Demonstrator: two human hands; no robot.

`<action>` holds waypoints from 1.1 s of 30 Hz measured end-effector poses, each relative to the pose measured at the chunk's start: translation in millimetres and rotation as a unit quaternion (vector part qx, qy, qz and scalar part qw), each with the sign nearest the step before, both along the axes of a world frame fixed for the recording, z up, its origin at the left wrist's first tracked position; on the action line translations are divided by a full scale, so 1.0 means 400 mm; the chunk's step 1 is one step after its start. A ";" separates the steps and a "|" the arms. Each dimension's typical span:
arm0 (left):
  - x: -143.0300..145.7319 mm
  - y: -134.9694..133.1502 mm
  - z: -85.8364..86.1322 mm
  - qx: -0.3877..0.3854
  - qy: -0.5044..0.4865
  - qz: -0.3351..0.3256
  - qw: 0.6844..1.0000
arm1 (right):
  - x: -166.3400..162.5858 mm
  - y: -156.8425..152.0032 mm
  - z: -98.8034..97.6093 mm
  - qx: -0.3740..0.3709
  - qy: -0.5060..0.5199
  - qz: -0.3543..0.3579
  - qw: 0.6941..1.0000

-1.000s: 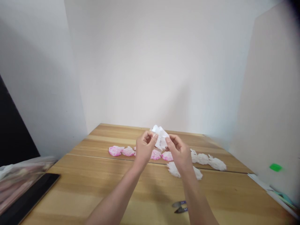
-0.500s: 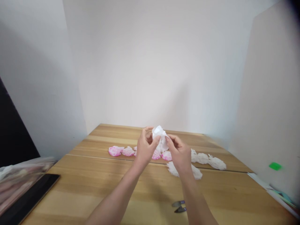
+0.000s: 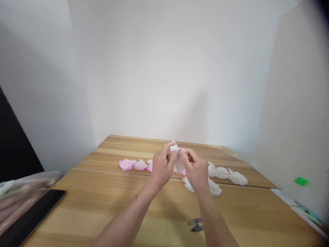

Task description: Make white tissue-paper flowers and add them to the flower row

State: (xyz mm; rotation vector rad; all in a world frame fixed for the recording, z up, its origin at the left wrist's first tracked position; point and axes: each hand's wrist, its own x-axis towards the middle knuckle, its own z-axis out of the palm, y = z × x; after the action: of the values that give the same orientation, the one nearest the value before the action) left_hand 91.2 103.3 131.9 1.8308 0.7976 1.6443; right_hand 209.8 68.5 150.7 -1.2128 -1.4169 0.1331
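Note:
Both my hands are raised over the middle of the wooden table (image 3: 102, 202) and pinch one small white paper flower (image 3: 177, 151) between them. My left hand (image 3: 161, 166) grips its left side with bent fingers. My right hand (image 3: 196, 169) closes on its right side, and the two hands nearly touch. Most of the flower is hidden by my fingers. Behind my hands lies a row of pink paper flowers (image 3: 133, 165) and a row of white paper flowers (image 3: 228, 175).
Small snips (image 3: 195, 225) lie on the table under my right forearm. A black tablet (image 3: 33, 214) and a plastic bag (image 3: 17, 192) sit at the left edge. White panels wall in the table; a green tag (image 3: 301, 181) sticks at the right.
My hands have drawn closer together and sunk a little. The white flower, which stuck out above my fingers before, is now squeezed and mostly covered.

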 end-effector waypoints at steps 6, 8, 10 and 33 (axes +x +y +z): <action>0.003 -0.004 0.005 -0.061 -0.100 -0.043 0.992 | 0.003 0.010 -0.011 -0.034 0.124 0.032 0.991; 0.004 -0.004 0.007 -0.069 -0.113 -0.050 0.990 | 0.002 0.008 -0.010 -0.036 0.126 0.038 0.991; 0.006 -0.006 0.007 -0.069 -0.111 -0.049 0.990 | 0.000 0.002 -0.005 -0.032 0.111 0.034 0.993; -0.006 0.007 0.008 -0.018 -0.126 0.005 0.992 | 0.000 0.000 -0.002 -0.048 0.109 0.058 0.991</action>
State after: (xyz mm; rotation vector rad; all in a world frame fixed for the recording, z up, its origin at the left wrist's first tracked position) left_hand 88.7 106.3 135.1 1.5568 0.7205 1.8113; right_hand 209.7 68.4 149.9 -1.1569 -1.3014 0.4068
